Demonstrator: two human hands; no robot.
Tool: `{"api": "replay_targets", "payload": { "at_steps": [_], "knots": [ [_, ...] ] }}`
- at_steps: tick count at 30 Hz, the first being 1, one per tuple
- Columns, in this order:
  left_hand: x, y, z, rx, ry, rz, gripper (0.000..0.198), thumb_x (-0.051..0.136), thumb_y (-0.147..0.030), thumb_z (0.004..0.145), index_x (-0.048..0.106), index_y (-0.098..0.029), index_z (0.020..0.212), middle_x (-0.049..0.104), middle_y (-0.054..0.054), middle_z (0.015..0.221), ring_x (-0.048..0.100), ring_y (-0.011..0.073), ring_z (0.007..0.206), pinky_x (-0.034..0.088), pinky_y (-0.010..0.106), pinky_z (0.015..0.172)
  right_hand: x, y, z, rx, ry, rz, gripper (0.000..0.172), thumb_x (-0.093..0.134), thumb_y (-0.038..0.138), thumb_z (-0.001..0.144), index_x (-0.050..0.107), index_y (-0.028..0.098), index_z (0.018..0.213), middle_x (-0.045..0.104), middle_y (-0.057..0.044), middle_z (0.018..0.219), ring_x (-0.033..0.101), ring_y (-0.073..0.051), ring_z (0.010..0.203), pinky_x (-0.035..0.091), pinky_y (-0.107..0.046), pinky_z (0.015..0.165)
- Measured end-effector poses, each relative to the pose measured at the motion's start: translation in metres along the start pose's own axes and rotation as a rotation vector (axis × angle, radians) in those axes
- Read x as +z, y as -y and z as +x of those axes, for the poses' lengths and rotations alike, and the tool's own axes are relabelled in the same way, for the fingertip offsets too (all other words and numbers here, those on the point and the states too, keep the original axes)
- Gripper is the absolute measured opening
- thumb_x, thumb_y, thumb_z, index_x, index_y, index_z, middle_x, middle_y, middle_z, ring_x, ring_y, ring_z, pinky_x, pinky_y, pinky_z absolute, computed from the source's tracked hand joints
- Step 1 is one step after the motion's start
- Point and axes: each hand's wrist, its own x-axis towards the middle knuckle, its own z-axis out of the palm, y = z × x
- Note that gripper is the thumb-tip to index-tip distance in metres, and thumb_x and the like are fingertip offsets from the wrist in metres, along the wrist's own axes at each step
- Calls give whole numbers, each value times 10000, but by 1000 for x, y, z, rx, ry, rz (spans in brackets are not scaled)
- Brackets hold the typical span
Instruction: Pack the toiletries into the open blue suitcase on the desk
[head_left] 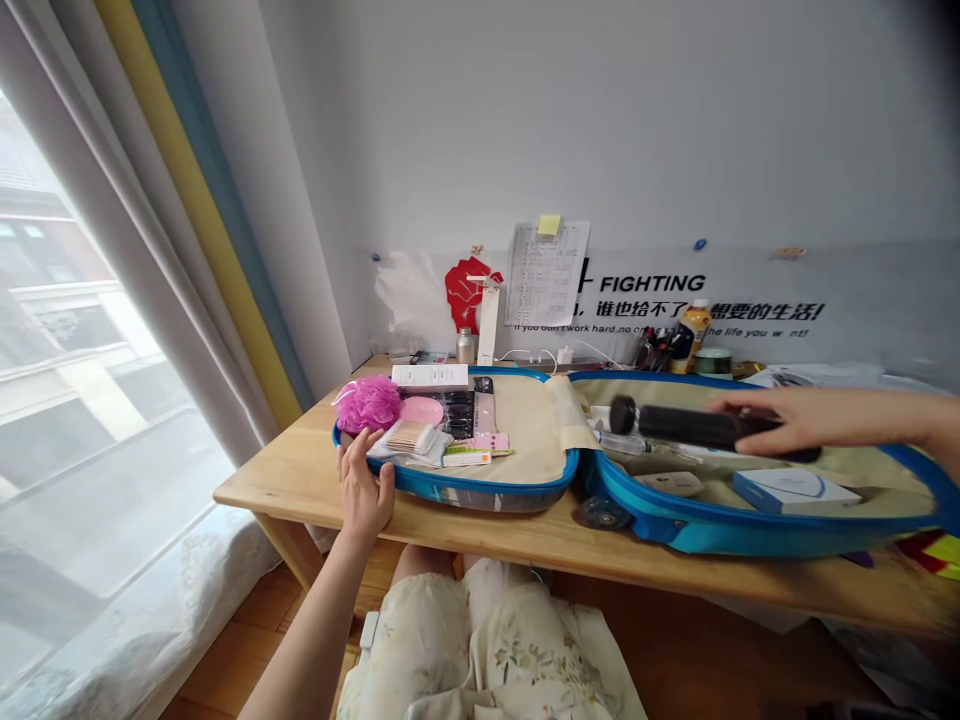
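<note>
An open blue suitcase (480, 486) with a beige lining lies spread on the desk, its two halves side by side. My left hand (365, 490) rests with fingers apart against the front left corner of its left half. Close to those fingers are a bag of cotton swabs (409, 440), a pink-purple bath puff (369, 403) and a pink oval item (422, 411). Over the right half, my right hand (772, 420) grips a black cylindrical object with a knobbed end (682, 425), slightly blurred. Beneath it sit a blue-and-white box (795, 491) and a clear bottle (621, 443).
A white box (430, 377) and black packaged items (459, 412) fill part of the left half. Behind the suitcase stand a white lamp (488, 325), a small silver bottle (465, 346), an orange bottle (690, 335) and a green jar (712, 361). Curtains (202, 200) hang at the left.
</note>
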Motion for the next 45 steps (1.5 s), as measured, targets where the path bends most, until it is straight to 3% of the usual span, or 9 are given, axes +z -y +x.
{"api": "replay_targets", "payload": {
  "at_steps": [1,4,9,13,18,28,37,41,45],
  "knots": [
    [0,0,0,1,2,-4,571,352,-469,1023,302,-157,1498,666,149,1257,537,261,1282,188,498,1199,-6,20,4,23,124,8,534,715,591,623,693,305,1073,706,-103,1000,678,-262,882,541,-375,794],
    [1,0,0,1,-1,-7,619,350,-478,1023,230,-158,1539,634,166,1312,508,266,1329,195,518,1201,-1,94,22,-61,156,74,641,532,649,801,567,275,1320,685,-104,1165,671,-242,963,529,-368,847],
    [3,1,-2,32,-26,-14,670,370,-461,1021,149,-165,1580,441,212,1514,334,283,1468,203,523,1209,73,203,63,-296,173,169,583,576,523,848,512,255,1362,670,-83,1244,660,-225,1035,521,-341,881],
    [4,4,-3,20,-26,-53,713,397,-457,1012,91,-176,1592,286,225,1599,282,295,1492,235,527,1205,125,255,88,-433,184,234,586,643,467,836,506,219,1349,693,-87,1180,665,-213,1016,506,-329,890],
    [4,5,-6,14,-64,22,745,417,-439,1003,44,-183,1594,119,235,1642,135,319,1534,221,567,1198,153,293,100,-554,167,191,559,650,471,833,532,228,1322,677,-86,1226,656,-227,1046,503,-343,889],
    [2,-4,-3,113,-15,130,560,341,-490,999,498,-182,1439,393,174,1554,154,335,1527,43,564,1218,173,304,102,-576,118,7,523,594,490,850,624,215,1293,645,-134,1213,636,-298,1066,505,-415,892],
    [-2,-16,12,166,124,77,468,301,-425,1021,651,-237,1270,682,95,1258,524,260,1297,139,448,1207,176,305,97,-590,113,-35,536,539,521,883,595,222,1324,654,-126,1239,647,-277,1042,518,-410,886],
    [-2,-10,13,147,160,64,479,296,-437,1014,670,-229,1228,696,95,1214,557,261,1230,218,441,1171,159,291,85,-592,110,-9,613,529,559,879,560,193,1369,615,-155,1321,622,-293,1136,506,-412,930],
    [0,-7,13,150,146,32,474,302,-423,1013,666,-244,1258,687,90,1249,542,259,1258,277,422,1133,112,234,74,-520,29,129,530,525,503,889,589,231,1339,636,-106,1308,627,-234,1119,487,-361,954]
  ]
}}
